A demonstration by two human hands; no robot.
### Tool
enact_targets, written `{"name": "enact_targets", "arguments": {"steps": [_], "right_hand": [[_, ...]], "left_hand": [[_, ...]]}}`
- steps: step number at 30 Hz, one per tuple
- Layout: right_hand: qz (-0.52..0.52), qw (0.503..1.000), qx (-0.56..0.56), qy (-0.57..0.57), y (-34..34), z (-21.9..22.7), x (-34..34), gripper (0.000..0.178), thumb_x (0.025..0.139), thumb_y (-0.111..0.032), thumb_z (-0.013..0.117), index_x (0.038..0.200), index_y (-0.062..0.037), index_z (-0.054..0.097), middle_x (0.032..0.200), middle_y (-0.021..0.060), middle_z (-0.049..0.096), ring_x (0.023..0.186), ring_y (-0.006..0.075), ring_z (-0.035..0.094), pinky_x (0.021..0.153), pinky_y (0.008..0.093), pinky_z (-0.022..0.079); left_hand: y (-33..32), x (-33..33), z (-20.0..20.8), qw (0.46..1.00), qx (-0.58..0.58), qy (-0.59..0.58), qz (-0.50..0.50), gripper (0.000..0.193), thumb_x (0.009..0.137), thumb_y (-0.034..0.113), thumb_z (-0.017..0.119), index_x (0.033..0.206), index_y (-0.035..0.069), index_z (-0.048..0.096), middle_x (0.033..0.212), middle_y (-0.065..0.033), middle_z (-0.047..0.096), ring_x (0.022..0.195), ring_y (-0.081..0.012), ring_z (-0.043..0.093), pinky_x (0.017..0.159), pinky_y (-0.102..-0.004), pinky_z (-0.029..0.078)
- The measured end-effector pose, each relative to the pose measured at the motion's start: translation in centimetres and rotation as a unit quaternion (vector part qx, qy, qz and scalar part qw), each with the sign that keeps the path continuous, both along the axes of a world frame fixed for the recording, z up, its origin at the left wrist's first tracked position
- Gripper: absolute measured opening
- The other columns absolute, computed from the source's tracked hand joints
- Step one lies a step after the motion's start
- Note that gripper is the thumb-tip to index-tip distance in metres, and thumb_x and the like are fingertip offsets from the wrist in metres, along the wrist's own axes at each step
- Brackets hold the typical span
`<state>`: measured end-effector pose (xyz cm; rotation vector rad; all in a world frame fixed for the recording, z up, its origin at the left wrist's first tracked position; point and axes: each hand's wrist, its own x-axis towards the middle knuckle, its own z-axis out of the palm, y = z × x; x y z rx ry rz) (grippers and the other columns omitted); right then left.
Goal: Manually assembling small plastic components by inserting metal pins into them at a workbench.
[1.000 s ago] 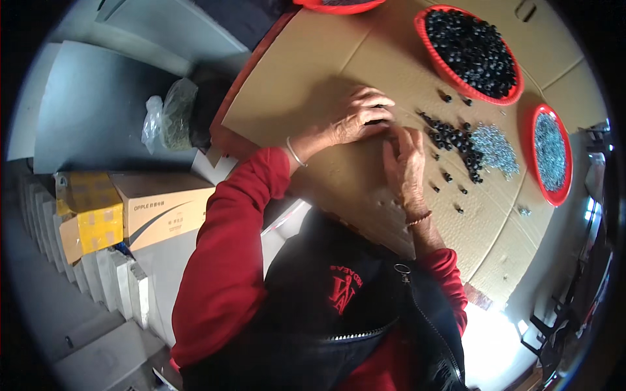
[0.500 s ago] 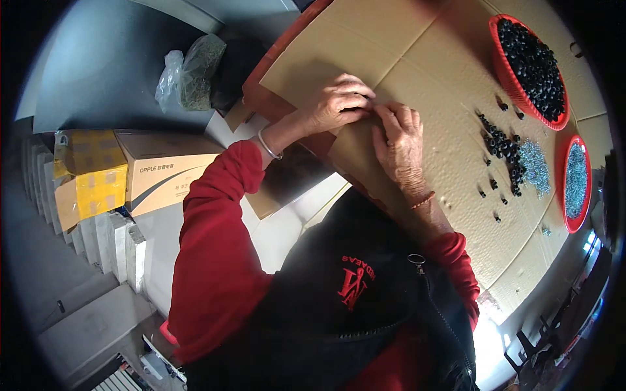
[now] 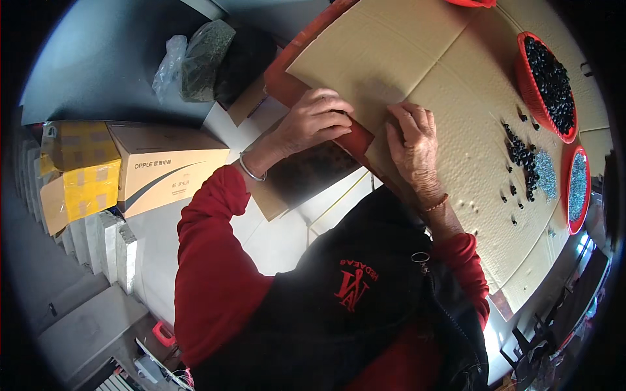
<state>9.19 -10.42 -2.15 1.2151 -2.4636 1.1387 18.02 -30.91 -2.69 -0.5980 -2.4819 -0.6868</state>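
Observation:
My left hand (image 3: 314, 124) is over the table's left edge, its fingers curled together. Anything in them is too small or hidden to make out. Above the cardboard sheet (image 3: 456, 137), a little to the right, is my right hand (image 3: 416, 144), with thumb and fingers bent toward each other; what they pinch, if anything, does not show. A gap separates the two hands. Further right on the cardboard lie a loose heap of small black parts (image 3: 520, 153) and, beside it, a heap of small shiny bluish metal pieces (image 3: 545, 174).
Red baskets at the right hold black parts (image 3: 550, 81) and bluish metal pieces (image 3: 578, 186). Part of another red container (image 3: 473, 2) shows at the top edge. Left of the table are a brown carton (image 3: 173, 166), a yellow-taped box (image 3: 85, 173) and a filled plastic bag (image 3: 205, 62).
My hands were together over the cardboard and have come apart; the left has moved left toward the table edge. The view has shifted, showing another red container at the top.

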Motion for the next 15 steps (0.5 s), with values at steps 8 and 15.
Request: {"name": "enact_targets", "arguments": {"steps": [8, 15], "right_hand": [[0.002, 1.000, -0.001, -0.013, 0.0, 0.4, 0.6, 0.024, 0.074, -0.002, 0.057, 0.098, -0.0016, 0.058, 0.099, 0.0127, 0.056, 0.093, 0.0295, 0.051, 0.081, 0.0353, 0.043], [-0.010, 0.999, -0.022, -0.031, 1.5, 0.5, 1.2, 0.022, 0.074, 0.000, 0.055, 0.096, -0.0015, 0.058, 0.096, 0.0134, 0.057, 0.092, 0.0300, 0.052, 0.080, 0.0358, 0.043]], "left_hand": [[-1.5, 4.0, -1.0, 0.998, 0.006, 0.010, 0.060, 0.020, 0.069, 0.009, 0.070, 0.086, 0.009, 0.060, 0.099, -0.0052, 0.057, 0.093, -0.0264, 0.052, 0.080, -0.0356, 0.043], [-1.3, 5.5, -2.1, 0.995, -0.002, 0.045, 0.084, 0.021, 0.068, 0.013, 0.072, 0.084, 0.008, 0.058, 0.105, -0.0081, 0.054, 0.100, -0.0294, 0.050, 0.086, -0.0392, 0.042]]}}
